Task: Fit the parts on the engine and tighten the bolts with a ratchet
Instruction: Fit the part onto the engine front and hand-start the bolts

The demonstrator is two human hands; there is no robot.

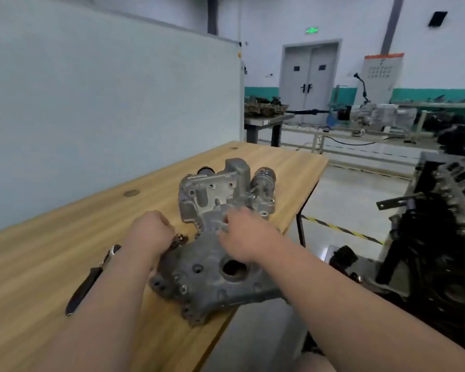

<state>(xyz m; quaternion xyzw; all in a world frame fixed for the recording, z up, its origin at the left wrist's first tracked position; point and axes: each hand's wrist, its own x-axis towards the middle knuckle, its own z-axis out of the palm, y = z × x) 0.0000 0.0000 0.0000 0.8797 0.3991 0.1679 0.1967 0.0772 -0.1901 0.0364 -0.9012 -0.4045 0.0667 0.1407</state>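
Two hands are working apart from each other over a grey cast engine cover (199,267), which is lying flat on the wooden worktop (51,251), with its 4 o'clock corner hanging past the worktop's edge. The right hand (243,237) is resting on the narrow middle of the cover, its blurred fingers curling down onto the casting and gripping it. The left hand (149,232) is sitting at the cover's 9 o'clock side with its fingers bent under; it is touching a small cluster of dark bolts (179,240) lying against the cover's rim, but the back of the hand is hiding the fingertips, so I cannot tell whether it is holding any bolt. At 8 o'clock from the cover, a black-handled ratchet (89,280) is lying on the worktop, partly under the left forearm. At 3 o'clock, off the worktop, the engine (448,210) is standing well apart from the cover.
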